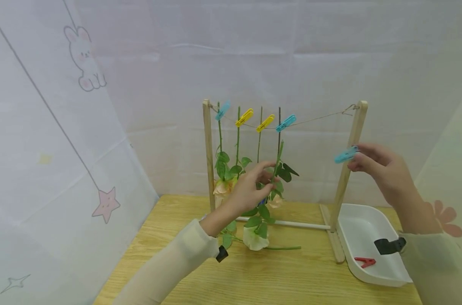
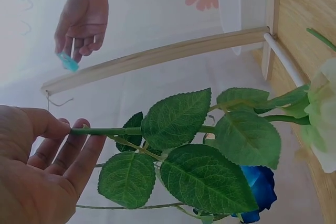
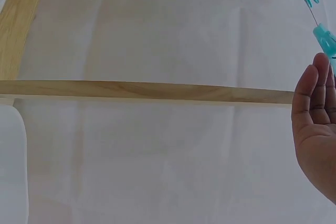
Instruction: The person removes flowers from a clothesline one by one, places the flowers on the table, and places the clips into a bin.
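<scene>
My left hand (image 1: pixel 251 186) pinches the green stem of a white rose (image 1: pixel 255 238), which hangs bloom down in front of the rack; its leaves (image 2: pixel 178 121) fill the left wrist view. In my right hand (image 1: pixel 385 171), thumb and fingers hold a blue clothespin (image 1: pixel 346 155) beside the rack's right post (image 1: pixel 347 182). Behind the left hand, several roses hang upside down from a string (image 1: pixel 322 117), clipped by yellow clothespins (image 1: pixel 244 117) and blue clothespins (image 1: pixel 286 123). A blue rose (image 2: pixel 258 192) is partly hidden by leaves in the left wrist view.
A white tray (image 1: pixel 362 212) with a red clothespin (image 1: pixel 365 262) stands right of the rack. Another green stem (image 1: pixel 284 248) lies on the wooden table (image 1: pixel 276 279) under the rack. A white crossbar (image 1: pixel 303 225) joins the posts low down.
</scene>
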### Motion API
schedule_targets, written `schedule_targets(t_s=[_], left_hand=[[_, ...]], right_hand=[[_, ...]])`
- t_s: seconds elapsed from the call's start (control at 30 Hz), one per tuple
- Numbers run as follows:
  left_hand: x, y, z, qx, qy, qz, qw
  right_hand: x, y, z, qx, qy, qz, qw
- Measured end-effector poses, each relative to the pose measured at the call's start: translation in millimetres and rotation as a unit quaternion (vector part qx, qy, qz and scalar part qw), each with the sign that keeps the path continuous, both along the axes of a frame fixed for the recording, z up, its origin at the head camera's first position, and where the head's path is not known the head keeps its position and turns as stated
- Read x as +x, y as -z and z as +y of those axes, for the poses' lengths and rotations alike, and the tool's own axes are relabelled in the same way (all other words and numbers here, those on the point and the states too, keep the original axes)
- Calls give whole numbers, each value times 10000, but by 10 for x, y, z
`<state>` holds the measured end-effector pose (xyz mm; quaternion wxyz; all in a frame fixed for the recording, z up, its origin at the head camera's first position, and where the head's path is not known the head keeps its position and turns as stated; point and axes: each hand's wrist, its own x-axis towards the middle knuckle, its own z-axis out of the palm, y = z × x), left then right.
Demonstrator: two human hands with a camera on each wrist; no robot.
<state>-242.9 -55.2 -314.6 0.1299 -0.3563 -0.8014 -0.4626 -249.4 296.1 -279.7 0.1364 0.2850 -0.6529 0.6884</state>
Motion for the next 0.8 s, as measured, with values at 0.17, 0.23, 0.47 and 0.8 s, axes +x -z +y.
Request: schedule_targets(t_s=[0.17, 0.23, 0.47, 0.8], left_hand=[[48, 19, -32, -127, -137, 219, 9996], [65, 34, -47, -181, -199, 297, 9992], [137, 49, -105, -417, -285, 251, 9984], [251, 60, -167, -1186, -400, 856, 9884]], right_hand=[[29, 83, 75, 34, 44, -26, 10000], [34, 118, 109, 14, -17, -3, 10000], [45, 321, 250, -45, 110, -102, 9999], [141, 689, 505, -5, 700, -606, 9957]])
